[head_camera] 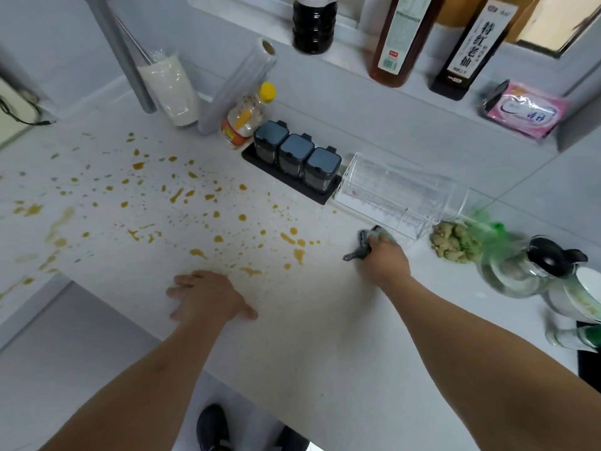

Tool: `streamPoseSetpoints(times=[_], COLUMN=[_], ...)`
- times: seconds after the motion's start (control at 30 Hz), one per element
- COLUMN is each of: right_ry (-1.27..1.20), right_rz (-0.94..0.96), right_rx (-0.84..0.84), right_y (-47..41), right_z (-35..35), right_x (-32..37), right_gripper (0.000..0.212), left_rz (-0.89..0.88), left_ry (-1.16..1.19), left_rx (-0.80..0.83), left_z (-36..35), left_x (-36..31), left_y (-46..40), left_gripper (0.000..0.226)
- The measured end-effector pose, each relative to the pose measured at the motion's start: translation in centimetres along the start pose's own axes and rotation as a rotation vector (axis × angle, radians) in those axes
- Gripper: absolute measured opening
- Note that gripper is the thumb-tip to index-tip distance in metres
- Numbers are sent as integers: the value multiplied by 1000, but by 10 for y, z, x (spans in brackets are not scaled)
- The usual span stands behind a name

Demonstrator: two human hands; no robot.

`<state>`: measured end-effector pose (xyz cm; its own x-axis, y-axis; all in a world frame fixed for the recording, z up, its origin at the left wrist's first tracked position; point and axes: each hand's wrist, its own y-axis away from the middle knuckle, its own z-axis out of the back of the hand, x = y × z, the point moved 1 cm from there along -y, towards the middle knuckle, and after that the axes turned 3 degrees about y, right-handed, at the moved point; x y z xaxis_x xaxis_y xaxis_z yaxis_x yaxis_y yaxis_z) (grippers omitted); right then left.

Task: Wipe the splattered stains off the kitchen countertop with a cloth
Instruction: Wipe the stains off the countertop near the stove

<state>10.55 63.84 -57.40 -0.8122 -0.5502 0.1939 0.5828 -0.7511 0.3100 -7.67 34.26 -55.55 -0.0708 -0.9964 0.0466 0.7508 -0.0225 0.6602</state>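
White worktop (pixel 325 320): orange-yellow splatter stains (pixel 182 203) across left and centre. Left hand (pixel 208 297): flat, fingers spread, pressing the worktop at the stains' near edge, holding nothing. Right hand (pixel 385 258): grip curled round a bunched grey-green cloth (pixel 364 244), on the worktop right of the stains, just before a clear plastic container (pixel 396 193)

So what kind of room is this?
Most likely a home kitchen: tall dark sauce bottles stand on the ledge, three lidded seasoning jars sit below, and orange splatters cover the white countertop.
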Motion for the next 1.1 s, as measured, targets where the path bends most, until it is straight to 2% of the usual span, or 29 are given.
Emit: streamPoseSetpoints(times=[0.3, 0.5, 0.7, 0.77, 0.87, 0.9, 1.0, 1.1], right_ry=[-122, -65, -50, -29, 69, 62, -42, -64], right_rz=[180, 232, 404, 347, 152, 163, 344, 437], right_rx=[-29, -18, 18, -26, -53, -53, -26, 9], right_y=[-45, -51, -31, -20, -6, -1, 10, 9], right_z=[-5, -18, -9, -8, -19, -23, -32, -32], right_x=[71, 104, 73, 53, 53, 61, 88, 105], right_gripper=[51, 54, 42, 40, 39, 35, 29, 38], left_rz=[3, 14, -19, -19, -14, -10, -3, 5], left_ry=[46, 28, 16, 23, 26, 24, 21, 14], left_rx=[20, 32, 30, 26, 31, 30, 44, 46], left_z=[5, 5, 5, 6, 8, 8, 8, 6], left_x=[0, -2, 3, 4, 2, 1, 0, 0], left_y=[8, 5, 9, 10, 10, 9, 8, 7], left_gripper=[167, 168, 168, 167, 167, 167, 168, 170])
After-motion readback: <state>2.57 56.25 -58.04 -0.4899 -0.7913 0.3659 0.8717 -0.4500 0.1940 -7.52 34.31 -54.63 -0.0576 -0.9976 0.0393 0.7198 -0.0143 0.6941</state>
